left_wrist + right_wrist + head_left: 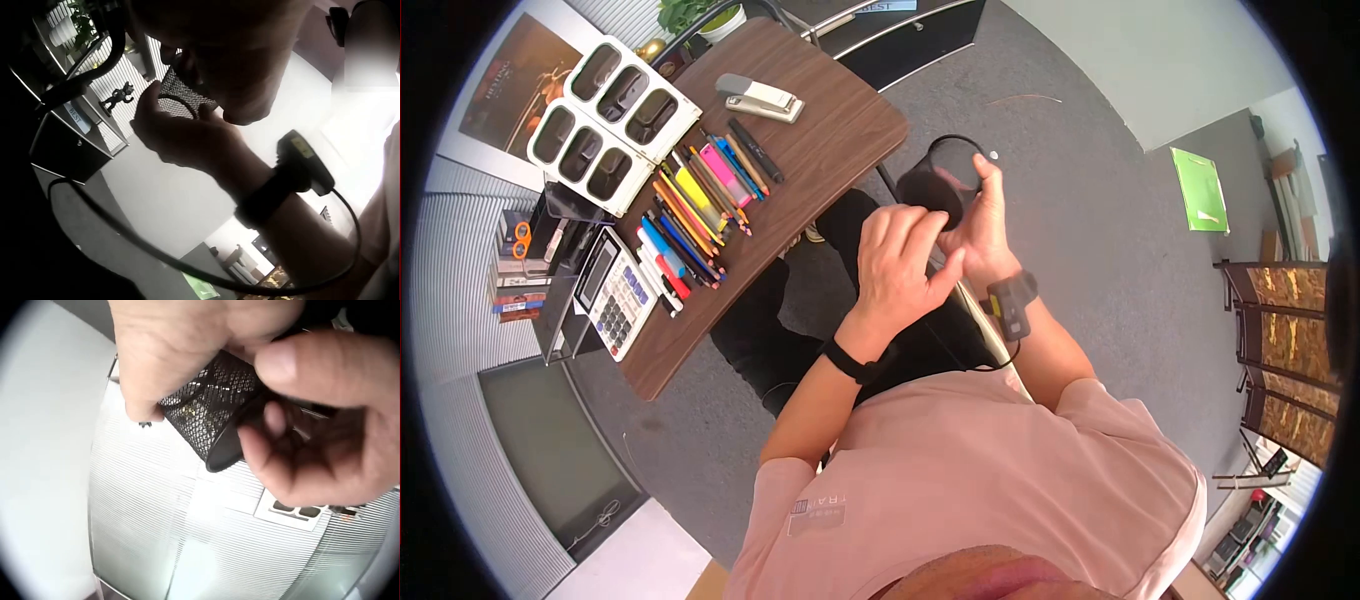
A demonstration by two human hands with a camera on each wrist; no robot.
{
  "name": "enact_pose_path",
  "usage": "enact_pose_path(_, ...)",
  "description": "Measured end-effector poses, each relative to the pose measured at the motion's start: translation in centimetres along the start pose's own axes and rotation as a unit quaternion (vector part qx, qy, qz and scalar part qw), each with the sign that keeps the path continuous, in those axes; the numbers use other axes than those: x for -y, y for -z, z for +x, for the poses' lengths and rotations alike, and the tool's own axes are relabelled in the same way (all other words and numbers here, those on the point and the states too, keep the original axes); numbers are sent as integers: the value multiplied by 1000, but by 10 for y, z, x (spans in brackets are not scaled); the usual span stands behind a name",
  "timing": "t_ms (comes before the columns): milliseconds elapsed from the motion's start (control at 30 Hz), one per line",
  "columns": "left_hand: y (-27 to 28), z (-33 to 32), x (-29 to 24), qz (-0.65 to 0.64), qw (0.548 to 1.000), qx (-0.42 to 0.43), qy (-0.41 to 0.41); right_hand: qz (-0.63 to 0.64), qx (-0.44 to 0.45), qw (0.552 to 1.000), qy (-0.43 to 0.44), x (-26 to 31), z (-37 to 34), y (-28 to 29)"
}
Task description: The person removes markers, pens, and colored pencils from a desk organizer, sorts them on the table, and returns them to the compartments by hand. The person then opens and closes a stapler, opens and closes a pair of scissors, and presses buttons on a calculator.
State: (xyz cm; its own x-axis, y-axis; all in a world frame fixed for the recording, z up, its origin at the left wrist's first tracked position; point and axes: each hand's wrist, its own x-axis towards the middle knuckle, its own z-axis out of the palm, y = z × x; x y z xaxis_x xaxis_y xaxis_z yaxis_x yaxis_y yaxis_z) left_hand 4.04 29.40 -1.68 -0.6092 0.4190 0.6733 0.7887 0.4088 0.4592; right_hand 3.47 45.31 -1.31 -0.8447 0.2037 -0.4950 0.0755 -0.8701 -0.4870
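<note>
My right hand (985, 225) grips a black mesh pen holder (927, 193) above my lap, just off the table's edge. Its thumb lies along the holder's side in the head view. The holder is tipped sideways, and its dark rim and woven wall (199, 419) show in the right wrist view. At the rim is my left hand (895, 265), fingers loosely bent and thumb held apart from the holder. The right wrist view has those left fingers (294, 478) close by the opening. Dark in the left wrist view, my left hand (250, 56) partly hides the mesh.
On the brown table (840, 90) lie a stapler (760, 98), rows of pens and pencils (700, 190) and a calculator (615, 295). A white compartment box (613, 110) stands along the far left edge, near a black desk organizer (570, 240).
</note>
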Motion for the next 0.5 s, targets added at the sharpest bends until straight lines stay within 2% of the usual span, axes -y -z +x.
enact_pose_path(67, 7, 8, -3, -9, 998, -44, -48, -1, -14, 1000, 10, 6, 9, 3)
enact_pose_path(100, 10, 11, -5, -4, 998, -46, -42, 8, -1, 1000, 15, 6, 13, 3)
enact_pose_path(167, 15, 15, -6, 35, 986, -165, -20, 10, 24, 1000, 4, 6, 13, 5)
enact_pose_path(200, 14, 15, -5, 16, 989, -146, -2, 6, 26, 1000, -4, 4, 13, 10)
enact_pose_path(233, 11, 12, -1, -26, 999, -32, 26, 2, 16, 1000, -21, -1, 15, 17)
enact_pose_path(300, 10, 10, 4, -16, 999, -27, -17, 20, 3, 999, -36, -2, 14, 15)
enact_pose_path(367, 20, 17, -6, -9, 992, -123, 4, 16, 36, 999, 2, 4, 10, 7)
enact_pose_path(433, 28, 25, -12, -25, 994, -101, 22, 4, 57, 998, 0, 7, 13, 16)
enact_pose_path(500, 20, 23, -6, -99, 991, 38, 82, -16, 19, 999, 33, 12, 11, 5)
